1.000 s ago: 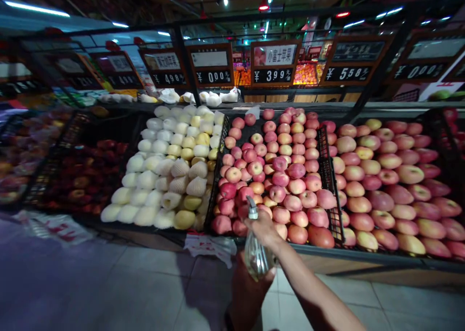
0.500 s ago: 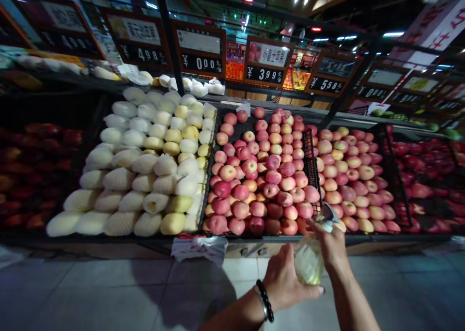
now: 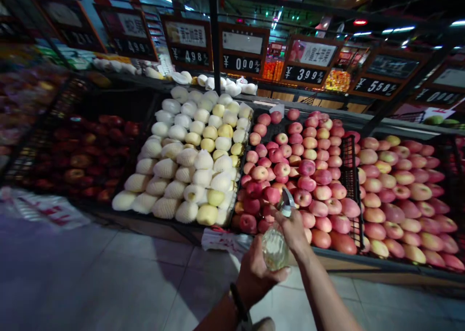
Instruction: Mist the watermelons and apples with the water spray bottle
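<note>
Red apples (image 3: 323, 193) lie just beyond the spray bottle (image 3: 275, 247), which is held upright before their near edge. The left hand (image 3: 256, 273) cups its lower body, thumb near the base; the right hand (image 3: 292, 227) wraps the neck under the spray head (image 3: 287, 200). So each grip is closed on the bottle; whether a finger presses the trigger, I cannot tell. Half a second ago the bottle stood by the crate divider (image 3: 349, 161); it has shifted left, putting the spray head against the crate's middle apples instead.
</note>
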`<state>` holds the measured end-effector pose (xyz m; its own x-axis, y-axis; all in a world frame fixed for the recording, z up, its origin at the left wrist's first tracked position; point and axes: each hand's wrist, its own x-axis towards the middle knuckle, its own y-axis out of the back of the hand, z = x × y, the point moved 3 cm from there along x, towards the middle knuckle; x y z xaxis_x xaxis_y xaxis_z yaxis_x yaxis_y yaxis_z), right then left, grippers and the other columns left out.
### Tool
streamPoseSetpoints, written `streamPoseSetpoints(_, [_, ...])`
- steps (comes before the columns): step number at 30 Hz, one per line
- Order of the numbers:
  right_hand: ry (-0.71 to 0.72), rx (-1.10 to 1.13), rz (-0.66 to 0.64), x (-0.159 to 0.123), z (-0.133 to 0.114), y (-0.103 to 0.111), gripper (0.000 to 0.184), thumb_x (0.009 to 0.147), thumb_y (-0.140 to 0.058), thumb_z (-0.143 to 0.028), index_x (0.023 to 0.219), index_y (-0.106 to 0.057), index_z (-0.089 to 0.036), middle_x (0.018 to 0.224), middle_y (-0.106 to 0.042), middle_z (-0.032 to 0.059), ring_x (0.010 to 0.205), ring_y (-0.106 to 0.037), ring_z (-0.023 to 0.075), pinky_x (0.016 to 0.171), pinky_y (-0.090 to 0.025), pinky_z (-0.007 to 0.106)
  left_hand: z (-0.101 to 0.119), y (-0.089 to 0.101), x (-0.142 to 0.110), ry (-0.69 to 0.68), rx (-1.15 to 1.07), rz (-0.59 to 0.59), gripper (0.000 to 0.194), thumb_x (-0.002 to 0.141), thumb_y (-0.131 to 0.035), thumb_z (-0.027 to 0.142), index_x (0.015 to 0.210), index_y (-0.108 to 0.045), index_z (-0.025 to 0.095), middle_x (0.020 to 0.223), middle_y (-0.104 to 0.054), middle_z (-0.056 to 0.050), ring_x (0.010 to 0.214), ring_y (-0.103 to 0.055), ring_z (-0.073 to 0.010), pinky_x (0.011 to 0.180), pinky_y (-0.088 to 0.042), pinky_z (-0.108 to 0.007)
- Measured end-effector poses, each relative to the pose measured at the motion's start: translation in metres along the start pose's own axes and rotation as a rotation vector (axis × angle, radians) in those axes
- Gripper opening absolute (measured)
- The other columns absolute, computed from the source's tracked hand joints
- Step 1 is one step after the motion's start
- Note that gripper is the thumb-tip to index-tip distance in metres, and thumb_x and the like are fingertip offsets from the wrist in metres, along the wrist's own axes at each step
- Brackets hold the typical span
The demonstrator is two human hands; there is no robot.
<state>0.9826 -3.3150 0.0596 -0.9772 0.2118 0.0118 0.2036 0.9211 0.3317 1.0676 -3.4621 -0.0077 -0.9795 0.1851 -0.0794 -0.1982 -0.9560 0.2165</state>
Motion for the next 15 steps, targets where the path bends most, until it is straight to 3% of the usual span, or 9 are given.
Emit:
streamPoseSetpoints(4, [-0.034, 0.018, -0.133, -0.008, -0.005, -0.058, 0.038, 0.089, -0.072, -0.059, 0.086, -0.07, -0.021, 0.083, -0.072, 0.0045, 0.077, -0.062, 0.0246, 0.071, -0.047, 0.035, -0.023, 0.032, -0.023, 0.06, -0.014, 0.084, 0.071, 0.075, -0.095, 0.051, 0.127, -0.055, 0.023, 0.116, -0.079, -0.009, 0.103, -0.076, -0.0317, 0.094, -0.061, -0.048])
streamPoseSetpoints(8, [-0.142, 0.032, -0.214, -0.018, 0.017, -0.088, 0.034, 0.085, -0.072, -0.052, 0.092, -0.077, -0.019, 0.077, -0.069, 0.002, 0.072, -0.06, 0.0229, 0.068, -0.045, 0.034, -0.041, 0.038, -0.044, 0.171, -0.113, 0.088, 0.069, 0.08, -0.094, 0.043, 0.133, -0.055, 0.026, 0.122, -0.081, -0.005, 0.108, -0.078, -0.0278, 0.097, -0.063, -0.043])
streamPoseSetpoints(11, [-0.141, 0.034, -0.2, -0.023, 0.032, -0.083, 0.035, 0.084, -0.074, -0.054, 0.093, -0.078, -0.02, 0.078, -0.07, 0.0018, 0.074, -0.06, 0.0228, 0.071, -0.046, 0.034, -0.043, 0.029, -0.048, 0.254, -0.082, 0.048, 0.07, 0.076, -0.094, 0.041, 0.132, -0.055, 0.025, 0.118, -0.082, -0.006, 0.106, -0.079, -0.0296, 0.097, -0.063, -0.045])
streamPoseSetpoints(15, [-0.159, 0.023, -0.119, -0.027, 0.046, -0.036, 0.04, 0.086, -0.074, -0.06, 0.078, -0.065, -0.022, 0.074, -0.066, 0.0015, 0.071, -0.055, 0.0224, 0.067, -0.043, 0.035, -0.027, 0.003, -0.04, 0.253, 0.019, -0.075, 0.07, 0.069, -0.095, 0.05, 0.121, -0.055, 0.026, 0.115, -0.08, -0.009, 0.103, -0.077, -0.033, 0.095, -0.06, -0.048])
